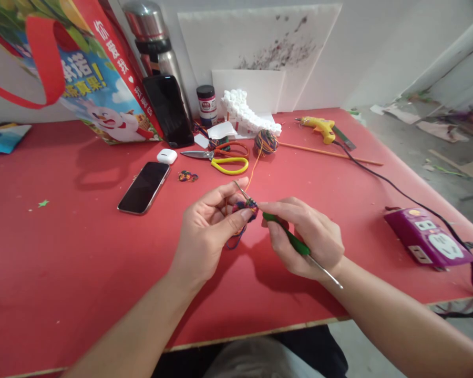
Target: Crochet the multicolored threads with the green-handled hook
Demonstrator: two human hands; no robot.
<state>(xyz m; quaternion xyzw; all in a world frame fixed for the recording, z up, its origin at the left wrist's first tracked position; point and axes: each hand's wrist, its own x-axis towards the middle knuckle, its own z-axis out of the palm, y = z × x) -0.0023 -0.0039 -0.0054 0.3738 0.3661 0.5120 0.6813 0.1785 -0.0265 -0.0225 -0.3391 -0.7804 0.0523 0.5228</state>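
Note:
My left hand [207, 228] pinches a small multicoloured crochet piece [253, 209] between thumb and fingers, above the front half of the table. A loop of blue yarn hangs below it. In my right hand [305, 233] is a crochet hook [297, 244] with a green handle; its bare metal end points down toward my wrist. The other end of the hook meets the top edge of the crochet piece, partly covered by my fingers. An orange strand runs from my left hand up to a ball of multicoloured yarn [266, 143].
Scissors [229, 165], a phone [144, 188] and a white earbud case [166, 156] lie beyond my hands on the red table [82, 273]. A yellow glue gun [319, 128] trails a cord past a purple power strip [429, 236]. A gift bag [114, 113] and steel flask [145, 23] stand behind.

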